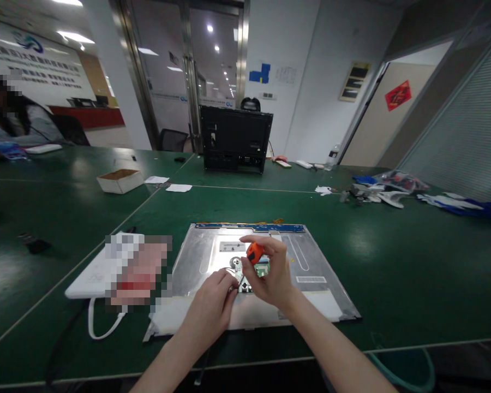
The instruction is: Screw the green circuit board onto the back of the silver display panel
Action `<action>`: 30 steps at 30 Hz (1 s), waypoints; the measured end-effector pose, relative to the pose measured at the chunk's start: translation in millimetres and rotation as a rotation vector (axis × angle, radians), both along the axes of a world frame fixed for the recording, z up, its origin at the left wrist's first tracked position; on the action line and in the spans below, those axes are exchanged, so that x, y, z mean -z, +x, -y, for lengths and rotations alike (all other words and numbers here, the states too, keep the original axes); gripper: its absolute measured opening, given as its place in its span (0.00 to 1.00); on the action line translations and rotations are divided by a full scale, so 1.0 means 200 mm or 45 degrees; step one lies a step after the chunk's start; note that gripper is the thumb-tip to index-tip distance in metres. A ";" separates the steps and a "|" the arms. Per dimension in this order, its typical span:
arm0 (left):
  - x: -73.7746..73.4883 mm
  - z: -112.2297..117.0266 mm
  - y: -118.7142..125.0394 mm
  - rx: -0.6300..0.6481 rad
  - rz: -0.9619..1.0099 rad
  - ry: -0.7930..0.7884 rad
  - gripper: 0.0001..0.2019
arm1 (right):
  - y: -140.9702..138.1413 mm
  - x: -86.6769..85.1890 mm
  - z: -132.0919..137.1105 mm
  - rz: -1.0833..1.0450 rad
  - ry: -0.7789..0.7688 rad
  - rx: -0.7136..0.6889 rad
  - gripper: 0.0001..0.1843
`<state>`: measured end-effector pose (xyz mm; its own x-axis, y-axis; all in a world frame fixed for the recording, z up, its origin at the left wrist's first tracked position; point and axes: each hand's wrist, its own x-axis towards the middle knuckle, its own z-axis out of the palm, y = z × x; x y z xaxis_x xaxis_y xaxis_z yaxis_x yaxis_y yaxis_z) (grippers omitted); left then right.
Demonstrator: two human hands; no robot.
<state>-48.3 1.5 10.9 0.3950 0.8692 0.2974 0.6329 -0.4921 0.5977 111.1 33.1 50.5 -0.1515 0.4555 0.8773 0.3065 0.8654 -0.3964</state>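
A silver metal display panel [319, 262] lies flat on the green table [393, 273] in front of me, with a blue circuit strip [249, 226] along its far edge. My right hand [272, 275] is closed round a small screwdriver with an orange handle [254, 252], its tip pointing down at a small circuit board [251, 273] on the panel. My left hand [213, 300] is pinched beside the screwdriver tip, fingers touching the board area; what it pinches is too small to make out.
A white device with a cable [94, 273] lies left of the panel. A black monitor back [234, 139] stands further off, with a cardboard box [119, 180], paper scraps [179, 188] and blue-and-white gloves [458, 203] around. Another person [20, 120] sits at far left.
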 end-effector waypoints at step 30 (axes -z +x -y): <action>0.00 0.01 0.00 -0.008 -0.018 0.022 0.06 | 0.01 -0.06 0.02 0.102 0.007 0.099 0.24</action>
<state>-48.0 0.1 10.9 0.3936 0.8665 0.3070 0.6447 -0.4982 0.5798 113.0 29.2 62.3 -0.1859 0.4635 0.8664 0.4034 0.8400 -0.3629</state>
